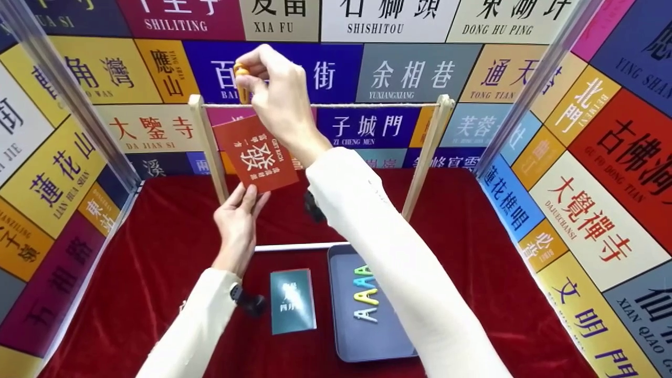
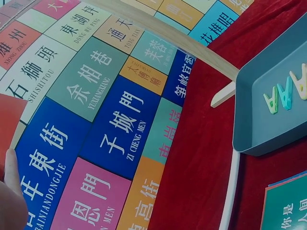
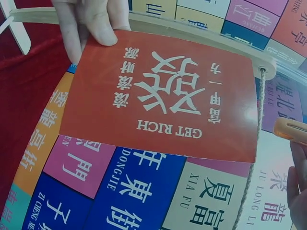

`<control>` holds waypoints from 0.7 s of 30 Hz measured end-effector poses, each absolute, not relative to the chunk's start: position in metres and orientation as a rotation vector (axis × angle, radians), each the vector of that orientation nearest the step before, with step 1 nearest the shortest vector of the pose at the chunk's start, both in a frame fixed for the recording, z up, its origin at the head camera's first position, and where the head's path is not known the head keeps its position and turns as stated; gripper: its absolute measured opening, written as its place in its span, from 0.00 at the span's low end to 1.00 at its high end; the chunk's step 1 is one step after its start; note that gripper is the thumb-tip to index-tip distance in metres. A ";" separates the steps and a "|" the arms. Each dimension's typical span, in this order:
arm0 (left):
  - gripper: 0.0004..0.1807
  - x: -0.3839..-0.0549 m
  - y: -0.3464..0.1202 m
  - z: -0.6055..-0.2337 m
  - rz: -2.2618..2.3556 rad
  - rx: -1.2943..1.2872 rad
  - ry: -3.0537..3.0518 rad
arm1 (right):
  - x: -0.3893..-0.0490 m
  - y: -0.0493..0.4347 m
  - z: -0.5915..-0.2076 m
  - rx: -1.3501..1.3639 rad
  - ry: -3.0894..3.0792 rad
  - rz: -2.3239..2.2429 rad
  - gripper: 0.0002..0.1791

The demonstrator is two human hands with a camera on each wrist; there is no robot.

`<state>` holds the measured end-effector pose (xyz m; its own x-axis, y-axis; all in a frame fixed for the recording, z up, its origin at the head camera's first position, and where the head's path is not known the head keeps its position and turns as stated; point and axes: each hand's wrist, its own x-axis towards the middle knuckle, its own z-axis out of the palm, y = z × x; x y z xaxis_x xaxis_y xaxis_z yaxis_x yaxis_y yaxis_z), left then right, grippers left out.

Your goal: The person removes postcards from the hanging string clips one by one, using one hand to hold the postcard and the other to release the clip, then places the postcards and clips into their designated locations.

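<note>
My left hand [image 1: 236, 223] pinches a red card [image 1: 257, 157] by its lower edge, thumb in front. White characters and "GET RICH" mark its face. In the right wrist view the card's upper edge is right beside the rope [image 3: 261, 96], near a post's tip. Higher up, my right hand [image 1: 283, 94] pinches an orange clothespin [image 1: 243, 94] between thumb and fingers, just above the rope in the head view. That clothespin [image 3: 290, 130] also appears at the right edge of the right wrist view, apart from the card.
Two wooden posts [image 1: 428, 157] hold the rope over a red cloth [image 1: 157, 252]. A grey tray [image 1: 378, 341] with several coloured clothespins [image 1: 366, 296] lies at front, partly behind my right sleeve. Left of it lie green-faced cards [image 1: 291, 315]. Sign-printed panels [image 1: 420, 73] surround the cloth.
</note>
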<state>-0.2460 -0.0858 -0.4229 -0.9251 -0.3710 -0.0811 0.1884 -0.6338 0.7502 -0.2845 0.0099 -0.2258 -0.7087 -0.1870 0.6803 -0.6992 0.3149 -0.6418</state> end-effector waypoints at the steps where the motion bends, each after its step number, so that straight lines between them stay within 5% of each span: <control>1: 0.23 -0.245 -0.085 -0.423 -2.565 0.326 -1.146 | -0.284 0.010 -0.226 0.787 -2.077 1.398 0.08; 21: 0.23 -0.237 -0.080 -0.424 -2.579 0.326 -1.137 | -0.275 0.015 -0.236 0.757 -2.057 1.424 0.12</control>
<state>-0.2366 -0.0802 -0.4241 -0.9283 -0.3623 -0.0843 0.1822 -0.6404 0.7461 -0.2754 0.0153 -0.2360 -0.7075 -0.1503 0.6906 -0.6993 0.2908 -0.6531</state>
